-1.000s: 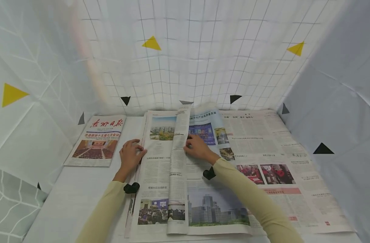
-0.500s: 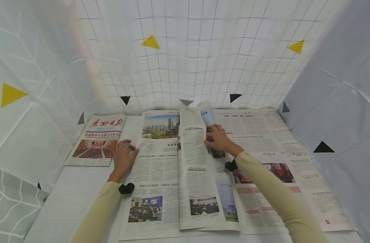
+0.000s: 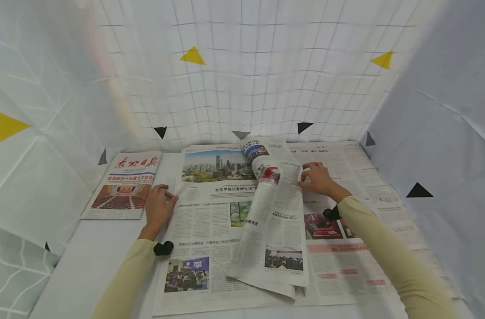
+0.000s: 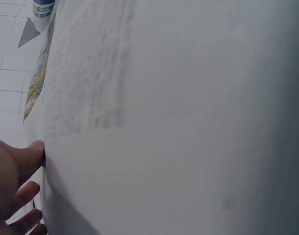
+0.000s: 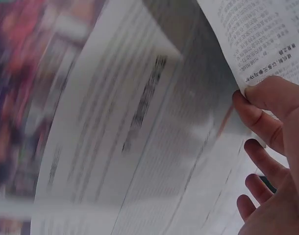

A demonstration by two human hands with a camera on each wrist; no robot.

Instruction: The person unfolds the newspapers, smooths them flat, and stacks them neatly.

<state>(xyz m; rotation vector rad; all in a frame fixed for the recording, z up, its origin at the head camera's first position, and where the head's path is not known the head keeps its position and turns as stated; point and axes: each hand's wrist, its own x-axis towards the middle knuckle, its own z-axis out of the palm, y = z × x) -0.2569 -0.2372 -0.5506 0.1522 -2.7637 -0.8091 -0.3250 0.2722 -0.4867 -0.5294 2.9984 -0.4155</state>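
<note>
A spread newspaper (image 3: 210, 230) lies on the white table, one upper leaf (image 3: 282, 208) of it folding over near the middle. My right hand (image 3: 320, 180) pinches that leaf's right edge between thumb and index finger; in the right wrist view the other fingers (image 5: 267, 161) hang loosely below the paper. At the newspaper's left edge is my left hand (image 3: 157, 208), its thumb (image 4: 36, 149) at the paper's margin in the left wrist view. The left hand seems to pinch this edge, though the far side of the paper is hidden.
A folded newspaper (image 3: 120, 186) with a red title lies at the left. More open newspaper (image 3: 346, 266) spreads under the right forearm. White sheet walls (image 3: 242, 75) with yellow and black triangles enclose the table at the back and sides.
My right hand has moved right, drawing the leaf with it and uncovering more of the left page. My left hand has shifted slightly left together with the page's left edge.
</note>
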